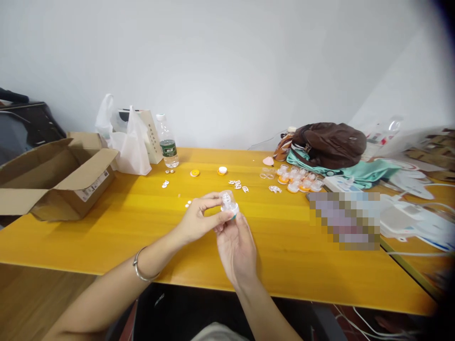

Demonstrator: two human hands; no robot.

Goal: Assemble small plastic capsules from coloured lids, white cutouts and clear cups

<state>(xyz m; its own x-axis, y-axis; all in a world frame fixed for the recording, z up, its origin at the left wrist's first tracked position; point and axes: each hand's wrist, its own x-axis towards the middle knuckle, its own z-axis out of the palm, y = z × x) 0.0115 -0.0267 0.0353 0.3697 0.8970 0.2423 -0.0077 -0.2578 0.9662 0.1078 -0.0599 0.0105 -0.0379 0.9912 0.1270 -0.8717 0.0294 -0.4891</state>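
Above the middle of the table, a small clear plastic container (227,201) with a white piece inside and a teal base is held between both hands. The fingers and thumb of my left hand (199,219) pinch it from the left side. My right hand (237,246) grips its lower part from below, thumb against the teal base. Just beyond my hands lie several small white cut-out pieces (238,184) and a white cap with an orange rim (222,170). Left of my left hand are tiny white discs (187,204).
Several clear containers with orange bases (299,179) stand at the right, near clear rings (267,173) and a brown bag (329,144). A yellow ring-shaped piece (194,173), a water bottle (168,147), a white plastic bag (130,149) and an open cardboard box (64,199) are at the left.
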